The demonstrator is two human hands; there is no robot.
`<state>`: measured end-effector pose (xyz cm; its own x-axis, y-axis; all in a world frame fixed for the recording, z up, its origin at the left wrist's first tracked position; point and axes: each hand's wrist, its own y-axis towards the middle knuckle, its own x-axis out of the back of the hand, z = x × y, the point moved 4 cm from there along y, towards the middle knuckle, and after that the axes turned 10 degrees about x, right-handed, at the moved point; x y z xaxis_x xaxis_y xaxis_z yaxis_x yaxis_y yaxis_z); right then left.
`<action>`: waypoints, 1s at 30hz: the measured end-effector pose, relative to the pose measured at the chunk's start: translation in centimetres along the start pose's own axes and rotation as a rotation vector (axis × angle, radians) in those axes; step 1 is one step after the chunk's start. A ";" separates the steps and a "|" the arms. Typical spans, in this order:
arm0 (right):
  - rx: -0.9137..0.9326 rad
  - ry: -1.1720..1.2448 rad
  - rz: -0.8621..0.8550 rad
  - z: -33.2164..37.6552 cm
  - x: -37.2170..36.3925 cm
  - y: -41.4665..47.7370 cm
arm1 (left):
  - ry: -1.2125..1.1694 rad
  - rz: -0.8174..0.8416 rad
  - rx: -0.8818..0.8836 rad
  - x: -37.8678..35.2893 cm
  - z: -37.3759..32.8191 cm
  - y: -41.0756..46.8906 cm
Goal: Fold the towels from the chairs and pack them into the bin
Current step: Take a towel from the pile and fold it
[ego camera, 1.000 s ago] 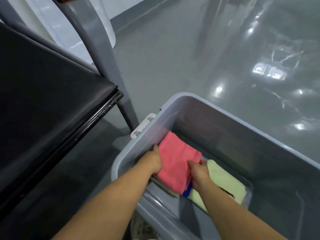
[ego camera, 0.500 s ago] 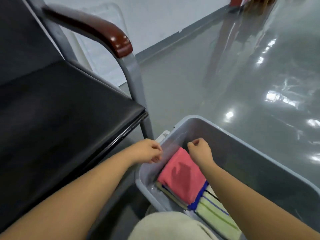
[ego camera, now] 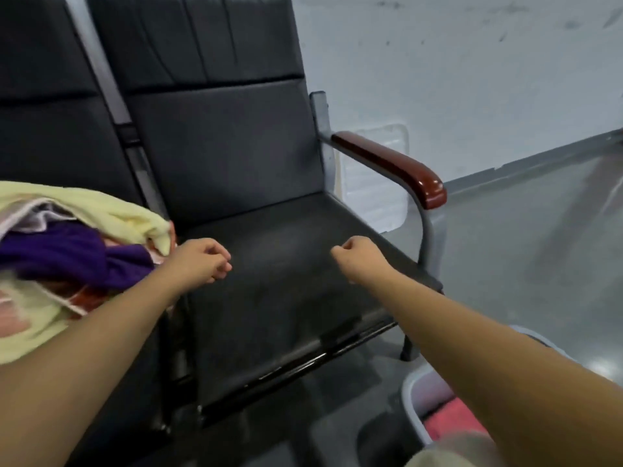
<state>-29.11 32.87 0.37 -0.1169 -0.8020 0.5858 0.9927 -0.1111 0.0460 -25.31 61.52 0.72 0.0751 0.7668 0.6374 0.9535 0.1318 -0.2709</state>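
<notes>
A heap of unfolded towels lies on the left chair: a pale yellow towel (ego camera: 101,210) on top and a purple towel (ego camera: 67,254) under it. My left hand (ego camera: 202,261) hovers beside the heap with loosely curled fingers and holds nothing. Over the black seat (ego camera: 286,298) of the right chair, my right hand (ego camera: 357,257) hangs with curled fingers, also holding nothing. The grey bin (ego camera: 413,399) shows at the bottom right, partly hidden by my right arm. A folded pink towel (ego camera: 448,419) lies inside it.
The right chair has a grey metal frame and a dark red armrest (ego camera: 397,166). A white wall stands behind the chairs. Shiny grey floor (ego camera: 539,247) stretches to the right of the chair and the bin.
Both hands let go of the pink towel in the bin and rose out of it. The view swung up and left to the chairs, and both hands now hang over the seat.
</notes>
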 end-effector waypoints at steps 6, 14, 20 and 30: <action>0.126 0.002 0.164 9.0 -9.5 1.9 | -0.004 -0.351 0.073 10.4 7.5 -2.0; 0.362 0.004 0.335 17.0 -22.5 3.2 | -0.168 -0.674 0.230 17.5 13.4 -1.0; 0.452 0.161 0.501 21.6 -30.3 3.7 | -0.112 -0.681 0.143 18.9 14.9 0.1; 0.487 0.417 0.480 24.5 -28.8 2.4 | -0.524 -0.631 0.037 19.9 14.4 -0.7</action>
<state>-22.70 70.12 3.40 0.4208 -0.8613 0.2849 0.8268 0.4933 0.2703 -28.64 85.74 3.25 -0.6266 0.7345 0.2608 0.7601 0.6497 -0.0036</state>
